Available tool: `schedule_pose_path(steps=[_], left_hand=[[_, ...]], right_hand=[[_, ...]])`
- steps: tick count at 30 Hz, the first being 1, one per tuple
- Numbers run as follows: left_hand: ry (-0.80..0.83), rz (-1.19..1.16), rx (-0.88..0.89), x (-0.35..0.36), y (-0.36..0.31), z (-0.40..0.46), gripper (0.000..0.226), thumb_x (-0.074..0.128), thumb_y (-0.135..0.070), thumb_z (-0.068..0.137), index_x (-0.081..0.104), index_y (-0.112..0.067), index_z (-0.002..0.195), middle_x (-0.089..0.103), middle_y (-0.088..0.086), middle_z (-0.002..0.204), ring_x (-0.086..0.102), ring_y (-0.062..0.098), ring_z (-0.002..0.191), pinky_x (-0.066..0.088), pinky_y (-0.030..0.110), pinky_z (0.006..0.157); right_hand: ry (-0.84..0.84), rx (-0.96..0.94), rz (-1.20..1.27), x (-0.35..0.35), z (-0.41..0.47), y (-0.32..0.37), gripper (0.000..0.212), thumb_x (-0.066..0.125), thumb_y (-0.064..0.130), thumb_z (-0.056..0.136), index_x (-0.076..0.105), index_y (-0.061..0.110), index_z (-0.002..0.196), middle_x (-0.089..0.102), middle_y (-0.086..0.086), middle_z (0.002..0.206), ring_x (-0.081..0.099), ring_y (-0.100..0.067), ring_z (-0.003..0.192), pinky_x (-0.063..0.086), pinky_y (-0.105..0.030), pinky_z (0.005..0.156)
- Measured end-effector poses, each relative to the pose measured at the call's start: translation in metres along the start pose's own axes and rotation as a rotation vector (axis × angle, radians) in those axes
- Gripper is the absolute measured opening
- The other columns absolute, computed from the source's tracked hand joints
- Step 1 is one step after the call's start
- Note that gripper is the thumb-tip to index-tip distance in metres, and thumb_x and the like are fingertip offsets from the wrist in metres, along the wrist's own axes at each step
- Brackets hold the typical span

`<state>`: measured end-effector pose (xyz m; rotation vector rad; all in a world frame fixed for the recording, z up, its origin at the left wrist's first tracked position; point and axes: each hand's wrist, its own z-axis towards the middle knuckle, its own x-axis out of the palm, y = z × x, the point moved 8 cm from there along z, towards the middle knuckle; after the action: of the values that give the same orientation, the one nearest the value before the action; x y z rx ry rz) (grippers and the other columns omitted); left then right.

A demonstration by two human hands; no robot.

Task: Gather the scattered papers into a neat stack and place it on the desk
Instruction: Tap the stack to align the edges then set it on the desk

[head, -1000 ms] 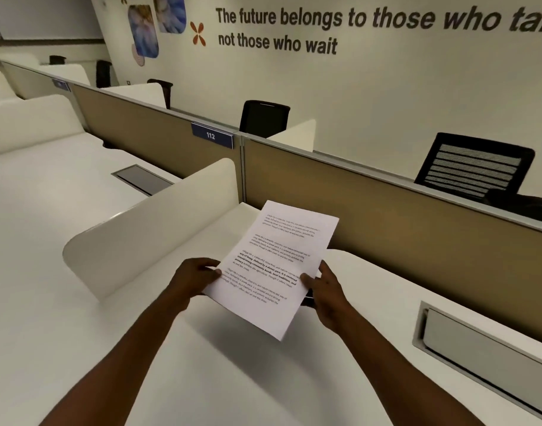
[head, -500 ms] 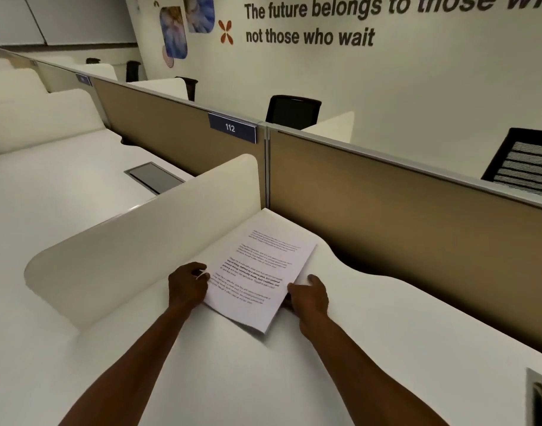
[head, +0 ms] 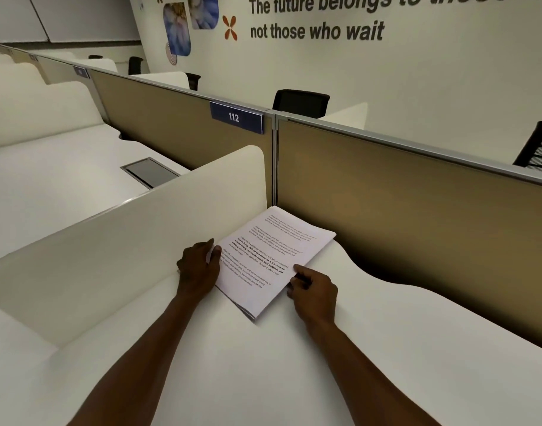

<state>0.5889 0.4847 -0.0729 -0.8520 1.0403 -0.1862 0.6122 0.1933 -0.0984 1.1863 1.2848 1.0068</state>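
White desk [head: 340, 364] bears the stack of papers [head: 272, 256] lying flat in the corner by the tan partition [head: 402, 198], left hand [head: 199, 269] and right hand [head: 314, 292] each loosely curled, fingertips touching opposite stack edges.

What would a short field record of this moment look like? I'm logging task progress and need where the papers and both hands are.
papers: one stack, lying flat on the desk, far corner near the brown partition
stack edges: roughly aligned, slight fanning at the near corner
left hand: against the stack's left edge
right hand: at the stack's right edge, thumb on top
side divider: left of the stack
loose sheets elsewhere: none visible
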Motion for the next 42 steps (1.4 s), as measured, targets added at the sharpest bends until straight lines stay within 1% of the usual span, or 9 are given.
schedule_pose_path(steps=[6, 10, 18, 21, 25, 30, 33, 38, 42], left_hand=[[-0.012, 0.118, 0.001, 0.006, 0.003, -0.002, 0.047, 0.049, -0.038, 0.101, 0.057, -0.012, 0.139, 0.059, 0.009, 0.141, 0.043, 0.029, 0.138, 0.023, 0.044, 0.115], [-0.041, 0.131, -0.020, 0.008, 0.008, -0.004, 0.048, 0.049, -0.042, 0.100, 0.058, -0.012, 0.136, 0.060, 0.009, 0.139, 0.043, 0.029, 0.135, 0.023, 0.044, 0.114], [-0.058, 0.194, -0.009, 0.007, 0.006, -0.006, 0.062, 0.036, -0.053, 0.093, 0.058, -0.011, 0.134, 0.061, 0.010, 0.135, 0.045, 0.032, 0.132, 0.025, 0.046, 0.112], [-0.066, 0.224, -0.011, 0.007, 0.005, -0.007, 0.068, 0.032, -0.056, 0.090, 0.058, -0.011, 0.134, 0.061, 0.011, 0.136, 0.045, 0.032, 0.132, 0.025, 0.046, 0.111], [-0.067, 0.245, -0.015, 0.007, 0.005, -0.007, 0.071, 0.031, -0.058, 0.090, 0.056, -0.011, 0.136, 0.059, 0.011, 0.138, 0.045, 0.031, 0.133, 0.024, 0.046, 0.112], [-0.062, 0.244, -0.031, 0.007, 0.006, -0.007, 0.073, 0.031, -0.060, 0.090, 0.054, -0.011, 0.139, 0.057, 0.011, 0.141, 0.044, 0.031, 0.135, 0.023, 0.046, 0.114], [-0.061, 0.250, -0.029, 0.007, 0.006, -0.007, 0.067, 0.035, -0.057, 0.094, 0.053, -0.011, 0.140, 0.056, 0.012, 0.141, 0.044, 0.031, 0.135, 0.023, 0.047, 0.114], [-0.058, 0.243, -0.038, 0.007, 0.005, -0.007, 0.061, 0.040, -0.053, 0.098, 0.052, -0.012, 0.140, 0.056, 0.012, 0.141, 0.044, 0.032, 0.135, 0.022, 0.047, 0.115], [-0.063, 0.246, -0.050, 0.006, 0.004, -0.008, 0.058, 0.042, -0.052, 0.099, 0.052, -0.012, 0.140, 0.055, 0.011, 0.142, 0.043, 0.031, 0.137, 0.021, 0.046, 0.115]], right_hand=[[0.001, 0.018, 0.012, 0.001, 0.003, -0.001, 0.043, 0.062, -0.009, 0.082, 0.071, 0.012, 0.117, 0.074, -0.004, 0.088, 0.074, -0.021, 0.075, 0.057, -0.015, 0.061], [0.006, 0.010, -0.001, 0.002, 0.003, -0.001, 0.043, 0.062, -0.010, 0.082, 0.070, 0.012, 0.117, 0.074, -0.005, 0.088, 0.074, -0.022, 0.076, 0.059, -0.020, 0.064], [0.034, -0.005, -0.008, 0.003, 0.004, -0.001, 0.037, 0.062, -0.004, 0.088, 0.070, 0.013, 0.119, 0.075, -0.003, 0.093, 0.075, -0.014, 0.071, 0.054, -0.012, 0.056], [0.047, -0.028, -0.046, 0.003, 0.004, -0.001, 0.037, 0.060, -0.002, 0.090, 0.069, 0.015, 0.122, 0.075, -0.002, 0.095, 0.074, -0.015, 0.070, 0.054, -0.012, 0.061], [0.059, -0.051, -0.088, 0.004, 0.003, 0.001, 0.036, 0.056, -0.001, 0.092, 0.068, 0.015, 0.123, 0.076, -0.003, 0.101, 0.074, -0.016, 0.071, 0.059, -0.022, 0.072], [0.043, -0.073, -0.037, 0.002, -0.001, 0.006, 0.043, 0.050, -0.008, 0.092, 0.066, 0.015, 0.125, 0.071, -0.005, 0.096, 0.073, -0.011, 0.084, 0.061, -0.021, 0.063], [-0.006, -0.093, -0.036, -0.001, -0.004, 0.009, 0.043, 0.053, -0.011, 0.087, 0.067, 0.010, 0.121, 0.071, -0.009, 0.090, 0.073, -0.020, 0.082, 0.063, -0.031, 0.065], [-0.073, -0.110, -0.085, -0.004, -0.008, 0.010, 0.028, 0.061, 0.001, 0.089, 0.071, 0.008, 0.115, 0.074, -0.008, 0.088, 0.073, -0.020, 0.078, 0.062, -0.042, 0.076], [-0.110, -0.143, -0.181, -0.006, -0.010, 0.014, 0.021, 0.065, 0.010, 0.088, 0.074, 0.010, 0.107, 0.077, -0.008, 0.092, 0.073, -0.021, 0.081, 0.059, -0.038, 0.086]])
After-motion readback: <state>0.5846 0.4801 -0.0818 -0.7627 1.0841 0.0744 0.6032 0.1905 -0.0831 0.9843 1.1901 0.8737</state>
